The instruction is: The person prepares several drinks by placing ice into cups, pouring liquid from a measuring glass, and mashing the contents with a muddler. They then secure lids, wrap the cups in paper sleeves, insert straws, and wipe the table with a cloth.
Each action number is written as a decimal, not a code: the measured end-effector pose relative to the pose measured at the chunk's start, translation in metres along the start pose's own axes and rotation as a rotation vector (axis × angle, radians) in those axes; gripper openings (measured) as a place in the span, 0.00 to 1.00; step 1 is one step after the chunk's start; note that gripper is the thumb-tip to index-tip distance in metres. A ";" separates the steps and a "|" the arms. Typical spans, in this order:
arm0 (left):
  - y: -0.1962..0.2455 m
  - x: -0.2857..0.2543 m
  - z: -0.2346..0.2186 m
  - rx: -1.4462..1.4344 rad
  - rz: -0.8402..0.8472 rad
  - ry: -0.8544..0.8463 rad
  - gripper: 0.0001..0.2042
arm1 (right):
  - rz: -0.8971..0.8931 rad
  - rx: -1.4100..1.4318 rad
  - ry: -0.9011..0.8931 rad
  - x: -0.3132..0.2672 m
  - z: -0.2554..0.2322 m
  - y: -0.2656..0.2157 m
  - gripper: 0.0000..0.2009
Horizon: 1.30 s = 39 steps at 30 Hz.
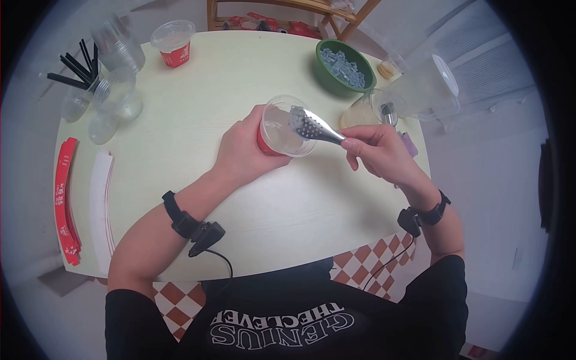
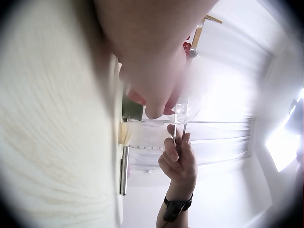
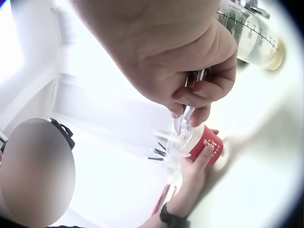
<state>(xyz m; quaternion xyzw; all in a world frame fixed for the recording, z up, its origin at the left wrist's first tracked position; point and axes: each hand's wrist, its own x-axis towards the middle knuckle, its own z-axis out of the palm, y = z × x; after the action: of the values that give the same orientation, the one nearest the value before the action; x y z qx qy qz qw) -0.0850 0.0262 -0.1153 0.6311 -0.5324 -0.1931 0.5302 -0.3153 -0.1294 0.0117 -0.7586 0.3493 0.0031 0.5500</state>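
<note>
My left hand [image 1: 239,147] grips a clear plastic cup [image 1: 282,139] by its red paper sleeve, with pale liquid inside. In the right wrist view that sleeve [image 3: 212,146] shows white lettering. Metal ice tongs [image 1: 324,132] are pinched in my right hand [image 1: 384,155]. Their perforated end reaches over the cup's right rim, with a clear ice cube [image 1: 295,114] at the tip, above the cup's mouth. Seen from the left wrist, the two arms of the tongs [image 2: 184,133] lie close together between the fingers. A green bowl [image 1: 342,90] at the back right holds many ice cubes.
A glass measuring jug [image 1: 358,113] of yellowish liquid and a large clear container [image 1: 429,87] stand at the right. Another red-sleeved cup [image 1: 175,54] is at the back left. Stacked clear cups [image 1: 117,48], black straws [image 1: 78,69] and flat red paper sleeves [image 1: 65,204] line the left side.
</note>
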 end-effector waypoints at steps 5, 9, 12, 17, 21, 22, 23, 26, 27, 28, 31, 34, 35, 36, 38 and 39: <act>0.002 -0.001 0.000 0.023 0.046 0.004 0.38 | 0.002 -0.084 0.019 -0.002 0.002 -0.003 0.16; 0.002 0.000 -0.001 0.012 0.018 -0.023 0.37 | 0.064 0.013 -0.025 -0.004 -0.007 -0.009 0.16; 0.001 -0.001 -0.001 -0.008 0.022 0.001 0.37 | 0.046 0.052 0.005 -0.002 -0.021 -0.013 0.17; 0.006 0.000 -0.005 -0.023 -0.063 -0.057 0.39 | -0.054 0.114 0.032 0.020 -0.091 -0.019 0.16; 0.007 -0.001 -0.004 -0.023 -0.064 -0.065 0.39 | -0.058 -0.297 0.313 0.054 -0.136 -0.035 0.19; 0.007 -0.001 -0.004 -0.025 -0.057 -0.069 0.39 | -0.057 -0.297 0.321 0.063 -0.140 -0.035 0.19; 0.008 -0.001 -0.004 -0.031 -0.059 -0.069 0.39 | -0.070 -0.491 0.342 0.075 -0.140 -0.032 0.19; 0.008 -0.001 -0.005 -0.037 -0.060 -0.071 0.40 | -0.101 -0.790 0.361 0.110 -0.149 -0.010 0.19; 0.008 0.000 -0.005 -0.037 -0.068 -0.072 0.40 | -0.118 -0.895 0.353 0.121 -0.154 -0.003 0.19; 0.008 0.000 -0.005 -0.035 -0.063 -0.071 0.40 | -0.121 -0.896 0.358 0.127 -0.156 0.000 0.19; 0.007 0.000 -0.006 -0.018 -0.060 -0.072 0.40 | -0.147 -0.763 0.375 0.140 -0.165 0.011 0.21; 0.009 0.000 -0.006 -0.018 -0.082 -0.082 0.41 | -0.163 -0.677 0.407 0.144 -0.173 0.027 0.25; 0.010 0.000 -0.006 -0.027 -0.089 -0.083 0.41 | -0.162 -0.677 0.408 0.144 -0.174 0.034 0.25; 0.010 0.000 -0.006 -0.035 -0.096 -0.084 0.41 | -0.142 -0.640 0.400 0.145 -0.175 0.043 0.25; 0.010 0.000 -0.006 -0.045 -0.089 -0.076 0.41 | -0.124 -0.602 0.390 0.142 -0.172 0.047 0.26; 0.009 0.000 -0.005 -0.055 -0.083 -0.068 0.41 | -0.103 -0.577 0.362 0.139 -0.172 0.048 0.26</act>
<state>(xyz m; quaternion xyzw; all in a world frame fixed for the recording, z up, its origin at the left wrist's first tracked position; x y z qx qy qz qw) -0.0851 0.0298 -0.1052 0.6310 -0.5179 -0.2506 0.5204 -0.3009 -0.3538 -0.0147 -0.8879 0.3871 -0.0604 0.2412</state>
